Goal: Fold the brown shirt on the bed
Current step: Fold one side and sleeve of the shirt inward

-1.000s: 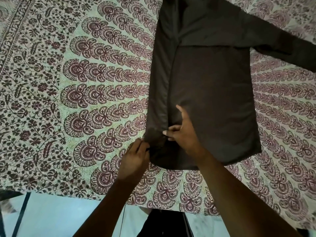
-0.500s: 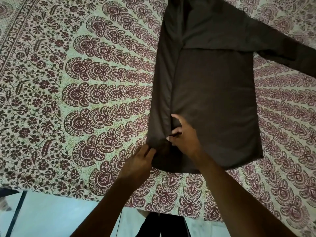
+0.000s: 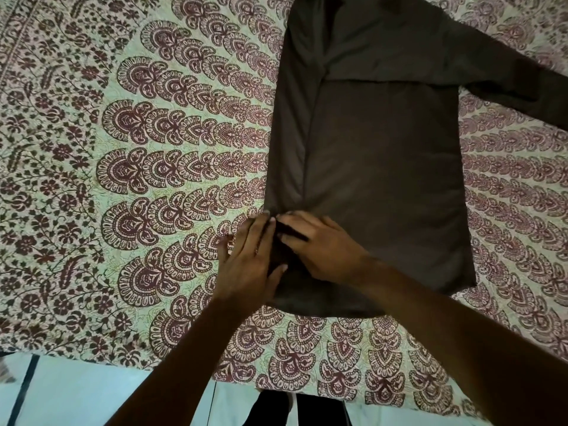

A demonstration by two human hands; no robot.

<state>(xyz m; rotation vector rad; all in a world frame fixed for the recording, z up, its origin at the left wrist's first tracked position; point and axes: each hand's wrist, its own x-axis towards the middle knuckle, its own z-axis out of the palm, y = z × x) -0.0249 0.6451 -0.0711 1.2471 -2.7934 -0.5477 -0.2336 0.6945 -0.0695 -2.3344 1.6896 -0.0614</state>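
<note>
**Fold pressed into the brown shirt [image 3: 384,179]**

I see it lying on the patterned bedspread [image 3: 153,179], left side turned inward, one sleeve [image 3: 507,81] stretched right. Left hand [image 3: 252,259] and right hand [image 3: 322,245] lie side by side, straight fingers pressing near the hem.

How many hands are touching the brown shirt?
2. The left hand rests on the lower left edge of the brown shirt. The right hand lies right beside it, fingers on the folded-in strip. No other hand shows.
</note>
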